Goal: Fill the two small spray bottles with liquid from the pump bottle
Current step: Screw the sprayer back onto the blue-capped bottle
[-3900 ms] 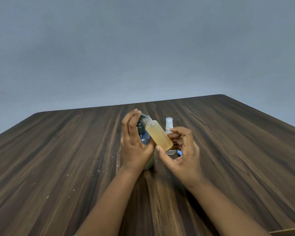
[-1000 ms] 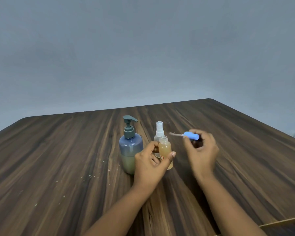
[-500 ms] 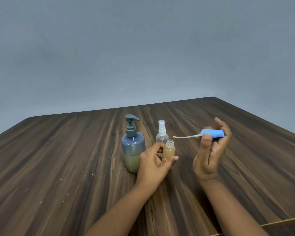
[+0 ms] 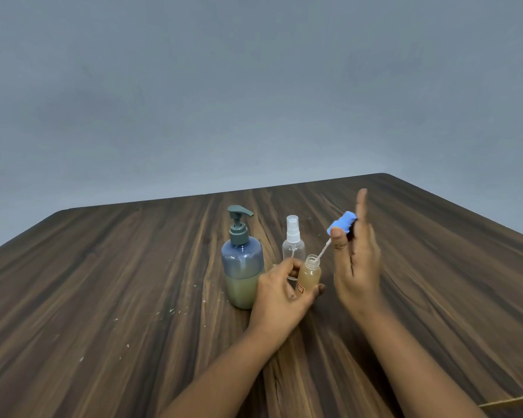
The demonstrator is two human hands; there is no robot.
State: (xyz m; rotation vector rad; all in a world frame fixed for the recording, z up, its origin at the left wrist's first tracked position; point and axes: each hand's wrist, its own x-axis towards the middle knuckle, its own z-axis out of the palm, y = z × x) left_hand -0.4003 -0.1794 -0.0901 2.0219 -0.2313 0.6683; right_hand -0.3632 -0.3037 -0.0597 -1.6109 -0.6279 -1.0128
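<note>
The blue-tinted pump bottle (image 4: 242, 267) stands on the wooden table (image 4: 103, 297), roughly a third full of yellowish liquid. Right of it my left hand (image 4: 280, 292) grips a small open bottle (image 4: 309, 274) nearly full of amber liquid, upright on the table. My right hand (image 4: 355, 257) pinches a blue spray cap (image 4: 341, 222) between thumb and fingers, one finger held straight up. The cap's thin dip tube (image 4: 323, 251) slants down to the open bottle's mouth. Behind stands a second small spray bottle (image 4: 293, 244), clear, with its white sprayer on; it looks empty.
Small pale crumbs (image 4: 169, 310) are scattered on the table left of and before the pump bottle. The table's far edge (image 4: 224, 193) meets a plain grey wall. A light strip (image 4: 511, 401) shows at the near right corner.
My right hand has turned the blue cap from level to tube-down and brought the tube's tip to the open bottle's mouth. My left hand keeps holding that bottle upright.
</note>
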